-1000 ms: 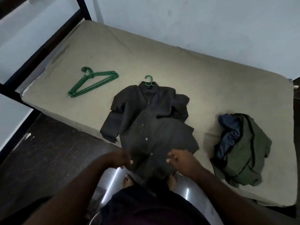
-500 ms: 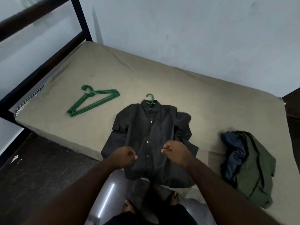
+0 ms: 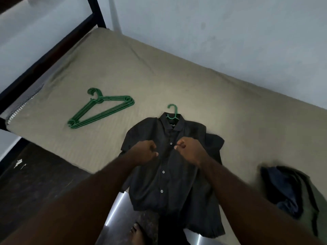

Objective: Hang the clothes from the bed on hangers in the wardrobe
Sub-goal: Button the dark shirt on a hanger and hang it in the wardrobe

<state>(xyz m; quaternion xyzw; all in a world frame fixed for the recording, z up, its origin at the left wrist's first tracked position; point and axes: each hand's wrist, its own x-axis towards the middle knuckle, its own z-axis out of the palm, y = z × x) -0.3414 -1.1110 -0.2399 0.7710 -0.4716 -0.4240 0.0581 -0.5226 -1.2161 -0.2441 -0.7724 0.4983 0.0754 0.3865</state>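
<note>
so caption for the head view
Left hand and right hand pinch the front of a black shirt on a green hanger, on the bed beside spare hangers.

The left forearm (image 3: 88, 197) and the right forearm (image 3: 238, 191) are being shown bare from the wrists down to the lower edge of the frame. The left hand (image 3: 147, 152) and the right hand (image 3: 190, 150) are likewise being seen uncovered. A bare foot (image 3: 137, 234) is being glimpsed at the bottom; clothing on the upper body is being kept out of view.
</note>
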